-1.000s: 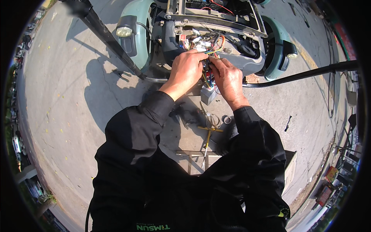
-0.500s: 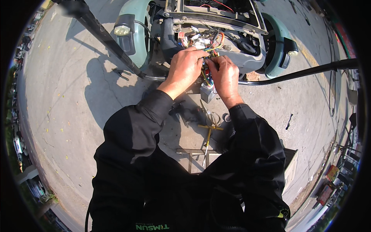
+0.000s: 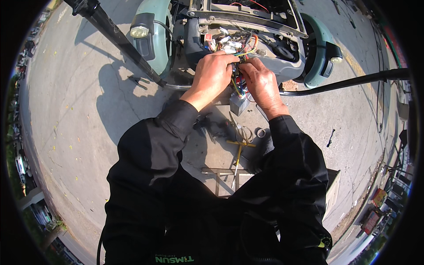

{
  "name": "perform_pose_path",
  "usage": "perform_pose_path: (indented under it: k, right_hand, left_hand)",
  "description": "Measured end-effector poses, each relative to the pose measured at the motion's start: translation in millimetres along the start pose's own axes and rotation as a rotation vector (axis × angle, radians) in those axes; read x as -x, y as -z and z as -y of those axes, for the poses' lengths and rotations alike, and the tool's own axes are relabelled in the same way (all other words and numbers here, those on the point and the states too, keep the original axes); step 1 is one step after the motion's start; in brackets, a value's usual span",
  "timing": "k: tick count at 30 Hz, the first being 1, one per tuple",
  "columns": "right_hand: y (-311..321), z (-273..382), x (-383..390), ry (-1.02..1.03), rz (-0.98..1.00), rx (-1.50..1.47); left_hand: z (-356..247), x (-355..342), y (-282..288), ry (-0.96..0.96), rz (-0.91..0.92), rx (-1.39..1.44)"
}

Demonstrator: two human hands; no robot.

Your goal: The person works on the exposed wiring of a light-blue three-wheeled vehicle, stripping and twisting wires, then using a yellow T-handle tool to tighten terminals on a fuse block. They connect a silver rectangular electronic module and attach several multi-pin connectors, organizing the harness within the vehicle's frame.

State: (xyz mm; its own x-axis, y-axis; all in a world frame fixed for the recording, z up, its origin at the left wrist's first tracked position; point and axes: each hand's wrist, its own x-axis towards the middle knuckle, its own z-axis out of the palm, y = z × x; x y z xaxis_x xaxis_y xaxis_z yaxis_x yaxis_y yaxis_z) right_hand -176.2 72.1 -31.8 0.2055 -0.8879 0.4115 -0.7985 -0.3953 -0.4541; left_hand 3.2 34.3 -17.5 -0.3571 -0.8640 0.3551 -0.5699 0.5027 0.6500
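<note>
My left hand [image 3: 211,79] and my right hand [image 3: 261,87] meet at a bundle of coloured wires [image 3: 240,53] on the front of a dismantled vehicle. Both have curled, pinched fingers on wires; exactly which ones is hidden behind the fingers. Above them, white connectors [image 3: 226,44] and more cables sit in a dark grey housing [image 3: 287,66]. Just below my fingertips, wires run down to a grey finned box [image 3: 238,104], hanging or resting low between my wrists.
Teal fenders with lamps [image 3: 159,57] flank the metal frame [image 3: 247,22]. Black tubes [image 3: 115,35] run diagonally left and across right. On the concrete lie a tape roll [image 3: 260,132], coiled cord, a yellow T-handled tool [image 3: 238,154] and dark items. A metal stand [image 3: 217,181] is below.
Both hands remain at the wire bundle and have edged slightly upward. My right hand has shifted a little to the right since half a second ago, its fingers repositioned on the wires.
</note>
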Motion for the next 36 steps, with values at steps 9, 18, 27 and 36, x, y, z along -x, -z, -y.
perform_pose_path:
  k: [9, 18, 27, 36]
  right_hand:
    - [-8, 6, 1, -0.051, -0.110, -0.034]
    - [4, 1, 0, -0.147, -0.096, -0.119]
    - [-95, -123, 199, -1.123, 0.189, -0.352]
    - [-199, -164, 252, -0.877, 0.231, 0.003]
  left_hand:
    - [-2, 0, 0, 0.025, -0.006, -0.019]
    - [1, 1, -1, 0.020, 0.006, 0.002]
    - [-6, -4, 4, 0.047, 0.064, -0.052]
    - [-13, -9, 7, 0.230, 0.176, 0.085]
